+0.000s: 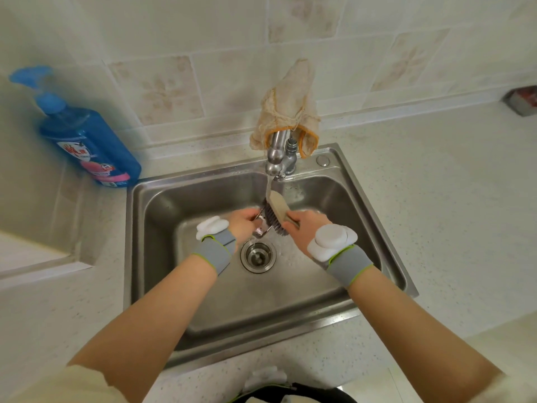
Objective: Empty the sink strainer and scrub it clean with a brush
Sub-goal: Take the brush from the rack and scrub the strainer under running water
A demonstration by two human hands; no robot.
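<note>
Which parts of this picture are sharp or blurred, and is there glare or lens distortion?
Head view: the blue bottle at the left edge is smeared and leans, a wide-angle effect. Head view: the sink, the left hand holding the strainer and the right hand holding the brush look fairly sharp. Head view: soft light, only dull reflections on the steel.

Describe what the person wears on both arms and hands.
The left hand and the right hand are bare, without gloves. Each wrist carries a grey fabric band with lime-green edging, and a white rounded plastic device sits by each band. Cream sleeves end near the elbows.
</note>
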